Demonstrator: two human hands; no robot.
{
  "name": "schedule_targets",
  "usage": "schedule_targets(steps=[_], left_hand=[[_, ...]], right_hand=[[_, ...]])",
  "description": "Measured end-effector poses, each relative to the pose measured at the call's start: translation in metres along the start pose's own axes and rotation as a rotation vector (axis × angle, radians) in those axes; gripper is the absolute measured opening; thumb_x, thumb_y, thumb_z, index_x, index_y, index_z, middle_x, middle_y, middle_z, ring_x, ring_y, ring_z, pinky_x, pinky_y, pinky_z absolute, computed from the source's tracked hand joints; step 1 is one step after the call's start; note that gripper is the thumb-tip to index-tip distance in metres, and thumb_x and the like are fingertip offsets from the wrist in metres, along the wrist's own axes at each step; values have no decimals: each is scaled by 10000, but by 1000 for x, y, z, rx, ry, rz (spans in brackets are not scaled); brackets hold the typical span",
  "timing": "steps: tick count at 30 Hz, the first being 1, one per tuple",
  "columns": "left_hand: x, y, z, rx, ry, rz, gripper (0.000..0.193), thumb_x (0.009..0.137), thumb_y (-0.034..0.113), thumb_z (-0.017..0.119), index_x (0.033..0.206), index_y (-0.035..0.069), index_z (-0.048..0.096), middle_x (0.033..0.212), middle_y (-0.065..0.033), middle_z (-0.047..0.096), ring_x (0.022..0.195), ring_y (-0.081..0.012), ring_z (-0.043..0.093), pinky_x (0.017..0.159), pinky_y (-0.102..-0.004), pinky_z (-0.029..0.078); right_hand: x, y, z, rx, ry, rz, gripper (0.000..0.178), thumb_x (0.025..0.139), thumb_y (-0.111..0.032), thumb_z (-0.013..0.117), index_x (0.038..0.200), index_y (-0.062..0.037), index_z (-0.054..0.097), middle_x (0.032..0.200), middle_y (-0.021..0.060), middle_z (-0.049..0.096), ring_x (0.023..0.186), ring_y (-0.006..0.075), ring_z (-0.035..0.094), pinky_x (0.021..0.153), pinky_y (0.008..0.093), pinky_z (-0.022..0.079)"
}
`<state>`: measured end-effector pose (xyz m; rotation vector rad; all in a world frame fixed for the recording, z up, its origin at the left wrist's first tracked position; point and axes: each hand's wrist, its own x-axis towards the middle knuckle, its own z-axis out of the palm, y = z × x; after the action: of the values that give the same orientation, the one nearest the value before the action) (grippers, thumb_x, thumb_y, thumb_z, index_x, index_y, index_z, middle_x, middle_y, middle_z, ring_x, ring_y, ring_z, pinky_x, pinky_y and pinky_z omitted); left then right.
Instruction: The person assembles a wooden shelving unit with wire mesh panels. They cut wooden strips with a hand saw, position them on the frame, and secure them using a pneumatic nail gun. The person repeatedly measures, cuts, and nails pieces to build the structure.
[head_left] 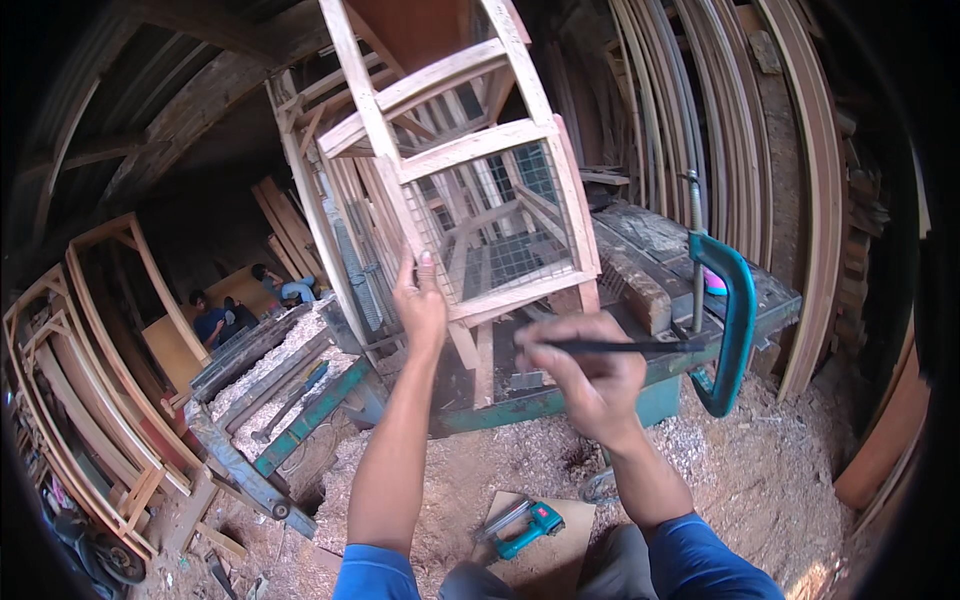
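A pale wooden frame [480, 142] with wire mesh [500, 220] stretched across its lower opening stands tilted on the dark workbench. My left hand [421, 305] is closed round the lower part of its left post, thumb up along the wood. Just right of the frame's bottom rail, my right hand [592, 375] is closed on a slim black rod-shaped tool [640, 347] that points to the right. Motion blurs this hand, and I cannot tell the tool's kind. The hand and tool are apart from the mesh.
A teal clamp [740, 325] stands at the bench's right edge. A teal staple gun [530, 528] lies on a board on the shavings-covered ground below. Planks [790, 180] lean at the right, and frames [110, 340] at the left. Two people [208, 320] sit in the background.
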<state>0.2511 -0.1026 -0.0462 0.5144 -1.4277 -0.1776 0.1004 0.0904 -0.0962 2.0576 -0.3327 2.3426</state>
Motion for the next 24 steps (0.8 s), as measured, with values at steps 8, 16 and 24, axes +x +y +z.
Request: schedule_targets(steps=[8,16,24], left_hand=[[18,22,-19,366,25,174,488,854,150,759,1302,10,623,1220,-135,537,1020,-226,582,948,-379,478],[29,41,-10,250,17,23,373,901,94,699,1252,-16,637,907,-77,659,791,-154,608,769,-290,501],[-13,68,-76,37,145,49,363,1007,118,608,1334,-35,571,932,-56,671,852,-97,596,778,-251,493]], right_hand=[[-19,-97,-207,-783,789,-62,340,1004,-95,594,1320,25,565,705,-20,521,543,22,462,476,172,356],[56,18,-275,-1195,-145,830,318,847,-132,729,1081,83,714,697,206,679,607,233,690,604,380,527],[41,25,-273,-1052,86,638,271,906,-172,669,1079,28,727,710,137,677,599,175,649,563,344,501]])
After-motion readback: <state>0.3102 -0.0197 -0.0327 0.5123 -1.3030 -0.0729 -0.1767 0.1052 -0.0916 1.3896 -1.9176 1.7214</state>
